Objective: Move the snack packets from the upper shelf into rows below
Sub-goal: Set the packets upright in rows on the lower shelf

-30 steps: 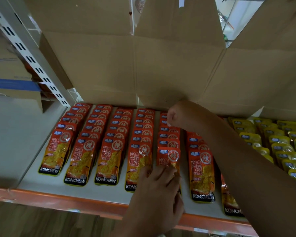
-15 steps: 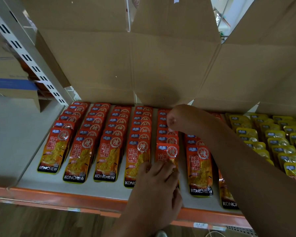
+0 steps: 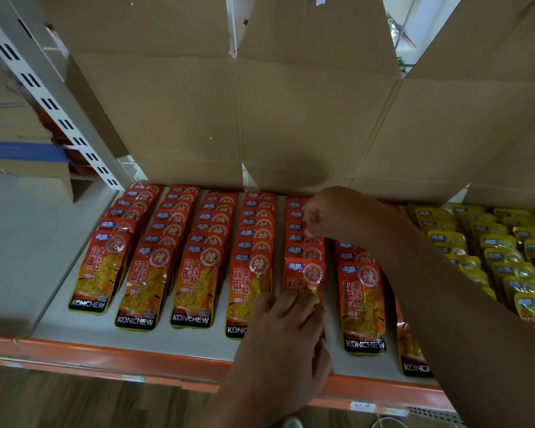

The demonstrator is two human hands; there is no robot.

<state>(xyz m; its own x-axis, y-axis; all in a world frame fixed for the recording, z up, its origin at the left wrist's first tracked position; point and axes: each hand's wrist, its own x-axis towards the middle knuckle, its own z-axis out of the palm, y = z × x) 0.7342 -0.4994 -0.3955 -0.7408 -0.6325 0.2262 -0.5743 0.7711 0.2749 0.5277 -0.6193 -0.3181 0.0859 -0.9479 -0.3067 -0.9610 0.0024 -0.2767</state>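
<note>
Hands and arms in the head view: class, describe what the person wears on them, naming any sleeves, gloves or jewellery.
Both are bare. The left hand and right hand show no gloves, rings or watch, and the right forearm has no sleeve in view.

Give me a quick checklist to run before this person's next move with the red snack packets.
1. The left hand steadies the front packet of the fifth row: ok, fingers rest on it.
2. The right hand reaches that row's back: ok.
3. The right hand's grip on a packet: cannot tell, its curled fingers hide what they touch.
4. The four left rows neat: ok.
5. The sixth row filled to the back: cannot tell, the forearm hides it.
6. The yellow packets kept apart: ok.
</note>
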